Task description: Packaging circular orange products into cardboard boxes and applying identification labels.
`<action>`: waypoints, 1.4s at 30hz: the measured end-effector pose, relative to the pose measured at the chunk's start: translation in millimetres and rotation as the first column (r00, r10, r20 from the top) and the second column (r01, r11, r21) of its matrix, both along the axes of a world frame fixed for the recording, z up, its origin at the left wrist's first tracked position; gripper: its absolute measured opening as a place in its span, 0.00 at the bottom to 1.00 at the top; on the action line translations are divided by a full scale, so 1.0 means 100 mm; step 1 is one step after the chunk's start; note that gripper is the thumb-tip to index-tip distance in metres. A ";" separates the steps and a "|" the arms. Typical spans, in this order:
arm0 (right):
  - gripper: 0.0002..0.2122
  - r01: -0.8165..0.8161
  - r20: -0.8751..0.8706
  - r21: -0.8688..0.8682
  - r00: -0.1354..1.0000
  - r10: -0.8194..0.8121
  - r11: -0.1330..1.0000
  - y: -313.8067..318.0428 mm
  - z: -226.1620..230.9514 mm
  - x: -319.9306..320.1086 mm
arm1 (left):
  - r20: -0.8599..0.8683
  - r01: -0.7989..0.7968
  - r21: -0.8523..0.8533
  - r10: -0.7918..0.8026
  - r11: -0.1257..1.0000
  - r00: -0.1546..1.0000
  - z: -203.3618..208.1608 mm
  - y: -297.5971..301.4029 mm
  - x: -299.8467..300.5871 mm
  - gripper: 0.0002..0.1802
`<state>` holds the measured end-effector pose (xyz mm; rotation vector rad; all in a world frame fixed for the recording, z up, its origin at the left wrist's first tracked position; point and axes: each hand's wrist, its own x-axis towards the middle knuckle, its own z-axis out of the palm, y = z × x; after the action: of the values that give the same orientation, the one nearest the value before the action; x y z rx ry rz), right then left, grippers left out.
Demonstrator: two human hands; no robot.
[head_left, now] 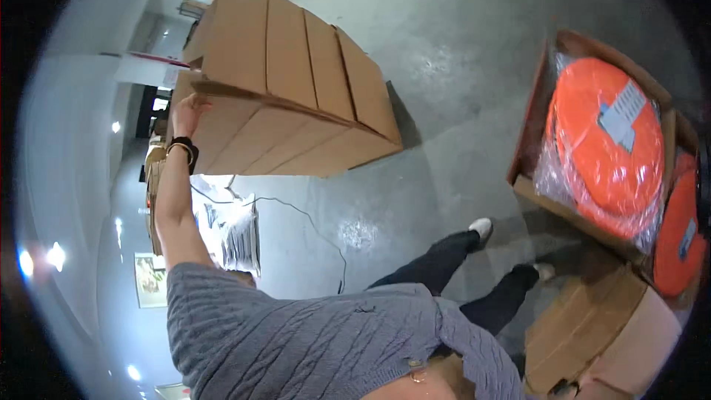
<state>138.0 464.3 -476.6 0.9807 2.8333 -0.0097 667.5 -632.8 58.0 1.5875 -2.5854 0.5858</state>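
My left hand [191, 112] is raised at the end of an outstretched arm, with a dark band and a bracelet at the wrist. Its fingers close on the upper edge of a large brown cardboard carton [244, 130], near a corner. Several long cardboard panels, side by side with seams between them, make up this tall carton stack. My right hand does not show.
Right of my feet stands an open carton [527, 144] of orange round discs [611, 141] in clear plastic. Beside it are more orange discs [678, 233] and an opened carton [585, 326]. A dark cable [311, 218] crosses the grey floor.
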 end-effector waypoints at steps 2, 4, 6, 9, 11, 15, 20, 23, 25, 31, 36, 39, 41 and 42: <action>0.51 -0.056 -0.057 0.022 0.997 0.058 0.998 0.23 -0.07 -0.05 | 0.140 0.057 -0.012 -0.055 0.998 0.989 -0.17 0.25 -0.55 0.19; 0.52 -0.098 -0.064 0.039 0.993 0.101 0.994 0.27 -0.21 -0.05 | 0.317 0.157 -0.053 -0.132 0.986 0.939 -0.28 0.50 -1.05 0.23; 0.49 -0.088 0.052 0.154 0.995 0.081 0.984 0.21 -0.36 0.00 | 0.314 0.248 0.002 -0.236 0.969 0.920 -0.35 0.82 -1.59 0.26; 0.49 -0.174 0.171 0.216 0.976 0.138 0.961 0.17 -0.36 0.00 | 0.252 0.276 0.057 -0.282 0.959 0.926 -0.34 1.25 -1.92 0.28; 0.48 -0.218 0.249 0.245 0.956 0.156 0.945 0.14 -0.32 0.05 | 0.244 0.299 0.061 -0.304 0.952 0.921 -0.30 1.47 -1.94 0.29; 0.49 -0.196 0.157 0.133 0.972 0.175 0.971 0.14 -0.28 -0.02 | 0.135 0.342 0.021 -0.341 0.940 0.930 -0.22 1.61 -1.83 0.29; 0.49 -0.083 0.014 -0.035 0.996 0.084 0.996 -0.12 -0.27 0.03 | 0.128 0.309 0.025 -0.310 0.951 0.942 -0.03 2.04 -2.04 0.28; 0.49 -0.221 0.075 0.000 0.972 0.221 0.975 0.03 -0.21 0.00 | 0.094 0.393 -0.020 -0.390 0.919 0.916 -0.05 2.20 -2.22 0.25; 0.48 -0.199 0.124 0.032 0.973 0.194 0.979 0.13 -0.24 0.00 | 0.060 0.476 -0.027 -0.473 0.879 0.879 -0.16 2.29 -2.41 0.23; 0.28 -0.370 0.228 0.316 0.924 0.308 0.874 0.03 -0.10 0.13 | -0.127 0.552 -0.093 -0.559 0.829 0.819 -0.53 2.48 -2.57 0.23; 0.25 -0.400 -0.108 -0.188 0.916 0.386 0.897 0.07 0.51 0.11 | -0.103 0.414 0.003 -0.411 0.910 0.906 -0.86 2.06 -2.43 0.23; 0.31 -0.389 -0.215 -0.487 0.921 0.324 0.782 -0.23 0.78 0.06 | -0.066 0.568 -0.155 -0.583 0.808 0.810 -0.89 1.99 -2.33 0.19; 0.33 -0.328 -0.165 -0.393 0.944 0.285 0.859 -0.60 0.92 0.18 | 0.000 0.563 -0.154 -0.570 0.812 0.822 -0.93 2.05 -2.45 0.20; 0.33 -0.326 -0.167 -0.385 0.945 0.283 0.863 -0.53 0.95 0.16 | 0.017 0.548 -0.149 -0.552 0.823 0.834 -0.90 2.08 -2.45 0.20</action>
<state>154.3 411.3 -381.4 0.4477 2.8668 -0.6104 422.3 -425.1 -32.1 0.7269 -2.7107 0.6647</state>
